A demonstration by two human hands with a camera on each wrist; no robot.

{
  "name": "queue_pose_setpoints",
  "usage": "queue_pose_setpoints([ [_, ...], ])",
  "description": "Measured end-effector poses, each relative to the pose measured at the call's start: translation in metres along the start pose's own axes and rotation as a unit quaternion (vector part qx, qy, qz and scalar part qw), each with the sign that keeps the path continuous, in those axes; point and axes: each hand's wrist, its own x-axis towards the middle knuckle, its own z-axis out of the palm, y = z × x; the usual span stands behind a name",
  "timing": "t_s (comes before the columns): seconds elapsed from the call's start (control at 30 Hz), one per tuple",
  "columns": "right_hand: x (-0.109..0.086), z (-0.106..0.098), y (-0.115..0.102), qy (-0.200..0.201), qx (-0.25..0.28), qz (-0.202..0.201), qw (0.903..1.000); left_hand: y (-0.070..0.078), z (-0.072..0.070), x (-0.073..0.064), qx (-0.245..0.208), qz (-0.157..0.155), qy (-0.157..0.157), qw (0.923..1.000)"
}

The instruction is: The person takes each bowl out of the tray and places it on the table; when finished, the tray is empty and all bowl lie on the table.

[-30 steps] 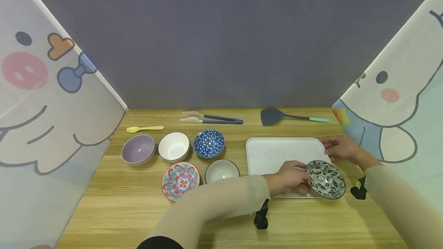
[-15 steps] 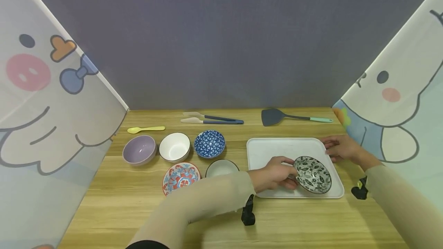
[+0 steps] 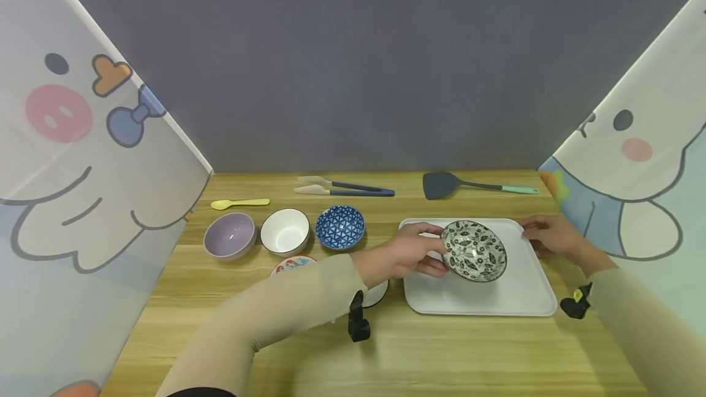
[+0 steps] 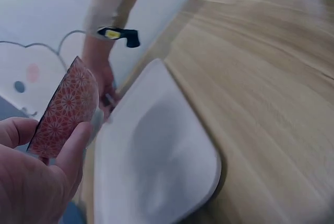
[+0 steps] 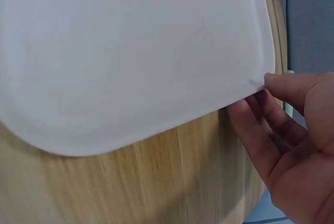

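Observation:
My left hand holds a bowl by its left rim, tilted above the white tray. Black leaves and flowers on white cover the inside of this bowl. In the left wrist view the same bowl shows a red patterned outside, with thumb and fingers on either side of its rim. My right hand is at the tray's right edge near the back corner. There the right wrist view shows the thumb on the rim of the tray and the fingers under it.
Left of the tray stand a purple bowl, a white bowl and a blue patterned bowl. My left forearm partly covers a red-blue bowl and a pale bowl. Behind lie a yellow spoon, tongs and a spatula.
My left hand has carried the leaf-patterned bowl leftward and back, from the tray's front right corner to over its middle. The right hand stays at the tray's edge.

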Motion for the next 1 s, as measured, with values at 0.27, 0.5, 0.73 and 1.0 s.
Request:
queue_pose_setpoints([
  [0.27,0.0,-0.002,-0.002,-0.015,0.013,0.004,0.9998,0.026,-0.05,-0.042,0.007,0.01,0.003,0.9999],
  [0.5,-0.002,-0.003,-0.003,-0.016,0.018,0.004,0.9997,0.045,-0.096,-0.08,0.003,0.041,0.028,0.9988],
  [0.73,-0.002,-0.003,-0.004,-0.014,0.014,-0.001,0.9998,0.047,-0.139,-0.119,0.003,0.065,0.064,0.9959],
  [1.0,-0.002,-0.002,-0.002,-0.009,0.017,-0.001,0.9998,0.033,-0.181,-0.16,0.0,0.069,0.098,0.9928],
])
